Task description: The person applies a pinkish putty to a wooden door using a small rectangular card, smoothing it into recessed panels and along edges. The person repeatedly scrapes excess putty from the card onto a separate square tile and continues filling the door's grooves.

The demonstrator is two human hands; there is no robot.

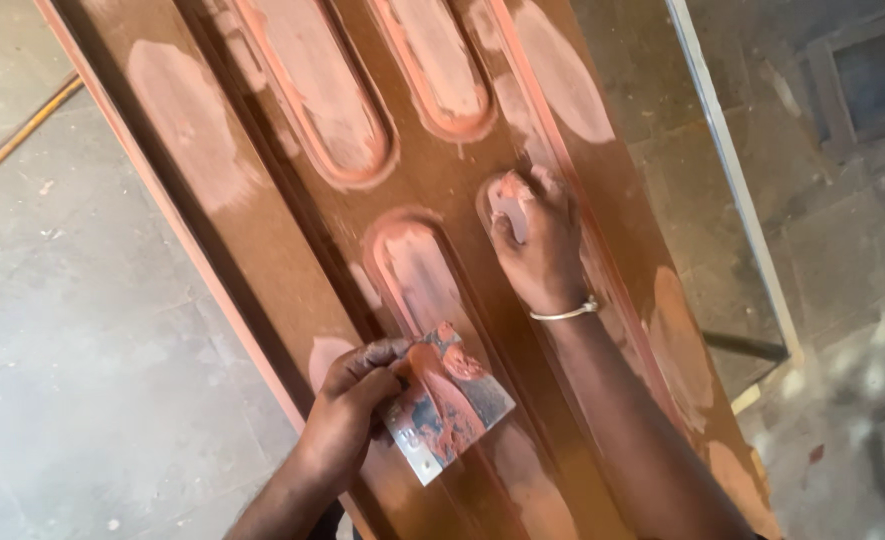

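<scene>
A brown wooden door (292,280) lies flat under me, with long oval recessed panels and pale pink patches of filler. My right hand (534,240), a thin metal bangle on its wrist, presses on the top end of one oval panel (417,275), fingers curled and smeared with pink filler; I cannot tell whether it holds a small tool. My left hand (352,405) grips a flat metal scraper blade (444,405) loaded with reddish-pink filler, held just above the door near its lower panels.
Grey concrete floor (92,330) lies to the left, with an orange cable (17,135) across it. On the right, a pale strip of timber (737,190) runs diagonally beside the door, and dark frames (862,80) stand at top right.
</scene>
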